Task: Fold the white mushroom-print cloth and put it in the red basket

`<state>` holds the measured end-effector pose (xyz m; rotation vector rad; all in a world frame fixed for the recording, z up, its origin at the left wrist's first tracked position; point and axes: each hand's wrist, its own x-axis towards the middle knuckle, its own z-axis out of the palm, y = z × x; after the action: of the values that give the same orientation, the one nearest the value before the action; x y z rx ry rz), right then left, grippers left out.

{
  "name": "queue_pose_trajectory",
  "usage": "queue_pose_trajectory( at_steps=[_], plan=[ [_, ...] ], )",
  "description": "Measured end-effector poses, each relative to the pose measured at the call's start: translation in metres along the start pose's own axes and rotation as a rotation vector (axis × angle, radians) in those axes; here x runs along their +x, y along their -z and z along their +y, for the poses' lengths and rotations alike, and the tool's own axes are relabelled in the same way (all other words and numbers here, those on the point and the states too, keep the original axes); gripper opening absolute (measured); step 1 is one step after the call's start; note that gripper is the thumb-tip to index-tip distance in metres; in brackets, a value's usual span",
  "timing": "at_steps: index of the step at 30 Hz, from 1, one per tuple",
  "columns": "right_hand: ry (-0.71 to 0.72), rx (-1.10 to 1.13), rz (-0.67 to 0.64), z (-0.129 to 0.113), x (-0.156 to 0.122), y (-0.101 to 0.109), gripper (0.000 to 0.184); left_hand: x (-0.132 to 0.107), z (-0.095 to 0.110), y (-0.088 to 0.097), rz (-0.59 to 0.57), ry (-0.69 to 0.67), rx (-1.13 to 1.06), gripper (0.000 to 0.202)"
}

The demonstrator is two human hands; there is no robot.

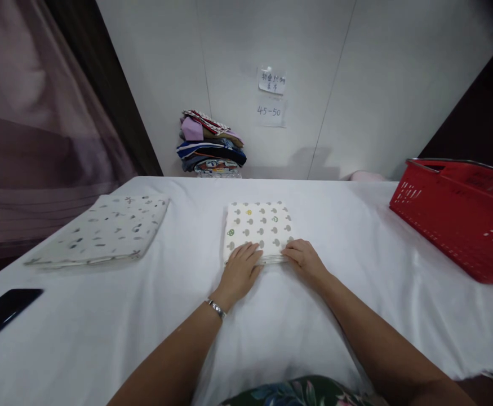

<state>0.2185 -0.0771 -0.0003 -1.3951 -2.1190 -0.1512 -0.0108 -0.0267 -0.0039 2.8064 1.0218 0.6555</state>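
Observation:
A small folded white cloth printed with grey and green tree shapes lies in the middle of the white-covered table. My left hand rests flat on its near left corner, fingers stretched out. My right hand is at the near right corner, fingers curled over the cloth's edge. A metal bracelet sits on my left wrist.
A larger folded white cloth with grey leaf marks lies at the left. A red plastic basket stands at the right. A pile of folded coloured clothes sits against the back wall. A dark phone lies near the left edge.

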Motion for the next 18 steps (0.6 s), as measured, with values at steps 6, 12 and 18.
queue_pose_trajectory(
  at_steps=[6, 12, 18],
  plan=[
    [0.010, -0.018, -0.016, -0.001, 0.000, -0.001, 0.024, 0.000, 0.000, 0.000, 0.014, -0.017, 0.002, 0.034],
    [-0.011, 0.026, 0.001, 0.005, -0.008, 0.010, 0.022, 0.000, -0.002, -0.002, 0.023, -0.011, -0.014, 0.032],
    [-0.526, 0.307, 0.209, 0.018, -0.011, 0.014, 0.029, -0.001, -0.003, -0.005, 0.043, -0.020, -0.024, 0.033]
  ],
)
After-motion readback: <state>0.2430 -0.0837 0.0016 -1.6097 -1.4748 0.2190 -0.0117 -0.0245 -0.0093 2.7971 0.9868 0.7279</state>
